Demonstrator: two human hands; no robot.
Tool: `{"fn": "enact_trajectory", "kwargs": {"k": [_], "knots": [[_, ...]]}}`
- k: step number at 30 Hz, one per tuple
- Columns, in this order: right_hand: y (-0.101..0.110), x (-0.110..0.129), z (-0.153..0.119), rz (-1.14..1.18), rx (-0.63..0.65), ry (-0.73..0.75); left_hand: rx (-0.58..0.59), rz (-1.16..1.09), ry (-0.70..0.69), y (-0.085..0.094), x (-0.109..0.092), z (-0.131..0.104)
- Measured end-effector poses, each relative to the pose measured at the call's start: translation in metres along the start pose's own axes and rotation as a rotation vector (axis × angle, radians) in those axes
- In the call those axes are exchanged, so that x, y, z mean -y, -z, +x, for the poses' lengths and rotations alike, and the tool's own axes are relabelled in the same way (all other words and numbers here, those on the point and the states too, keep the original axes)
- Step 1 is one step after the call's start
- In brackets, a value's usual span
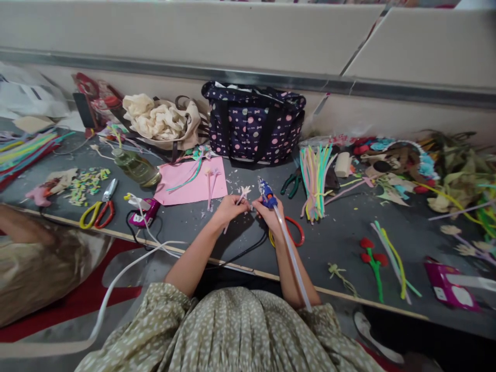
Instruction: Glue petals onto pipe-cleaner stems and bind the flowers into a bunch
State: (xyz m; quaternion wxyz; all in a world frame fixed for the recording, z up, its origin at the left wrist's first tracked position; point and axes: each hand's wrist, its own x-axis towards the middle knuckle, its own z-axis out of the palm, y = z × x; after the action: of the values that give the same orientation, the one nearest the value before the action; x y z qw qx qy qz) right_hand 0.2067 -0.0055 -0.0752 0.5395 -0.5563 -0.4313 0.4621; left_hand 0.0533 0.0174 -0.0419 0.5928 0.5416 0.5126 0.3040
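Note:
Near the middle of the dark table, my left hand (231, 209) is closed on a small pale flower (245, 192) whose lilac stem points down toward me. Just to its right, my right hand (270, 212) is closed round a blue glue gun (266, 192). A long clear glue stick (291, 253) runs from the gun back over my right forearm. The two hands are close together, fingertips nearly meeting; what lies between them is too small to make out. Beyond my left hand, a pink sheet (186, 183) carries more lilac flower pieces (211, 187).
Scissors (103, 206) and a purple box (145, 213) lie left. Red-handled scissors (296, 231) sit partly under my right forearm. A dotted bag (256, 124), dark pliers (290, 183) and pipe cleaners (316, 181) stand or lie beyond. Another person's arm (25, 225) is at the left edge.

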Motion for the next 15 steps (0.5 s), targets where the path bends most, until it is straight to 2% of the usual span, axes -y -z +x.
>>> {"fn": "enact_trajectory", "kwargs": {"k": [6,11,15], "knots": [[-0.001,0.000,-0.001,-0.065,-0.057,0.065,0.005,-0.083,0.011,0.000,0.001,-0.002],[-0.001,0.009,-0.005,0.022,-0.126,0.062,-0.005,-0.059,0.005,0.001,0.005,-0.002],[0.000,0.021,-0.006,0.076,-0.200,0.079,-0.092,-0.127,-0.012,0.003,0.002,-0.008]]}}
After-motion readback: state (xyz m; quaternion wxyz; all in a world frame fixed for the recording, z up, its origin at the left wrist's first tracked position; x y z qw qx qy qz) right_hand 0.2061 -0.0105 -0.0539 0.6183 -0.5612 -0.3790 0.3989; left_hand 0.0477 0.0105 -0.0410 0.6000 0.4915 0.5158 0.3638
